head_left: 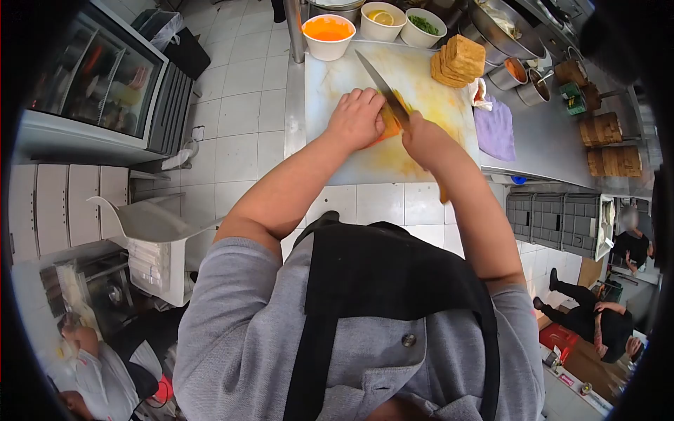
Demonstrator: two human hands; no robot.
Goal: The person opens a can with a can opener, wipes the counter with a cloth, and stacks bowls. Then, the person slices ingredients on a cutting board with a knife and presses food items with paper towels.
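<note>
My right hand (430,142) is closed around the handle of a long kitchen knife (384,87). Its blade points away to the upper left, and the handle's end shows below my wrist. Beside the blade, my left hand (356,119) presses with curled fingers on a piece of orange and yellow food (390,128), whose kind I cannot make out. Thin yellow-green bits lie against the blade's far side. Underneath is a white cutting board (337,165), stained yellow and orange. My fingers partly cover the food.
Bowls of orange sauce (328,29), lemon (381,17) and chopped greens (423,25) line the board's far edge. Stacked toasted bread (460,62) stands at its right corner, near a purple cloth (496,130). Metal containers (508,73) stand farther right. Other people (105,375) are behind me.
</note>
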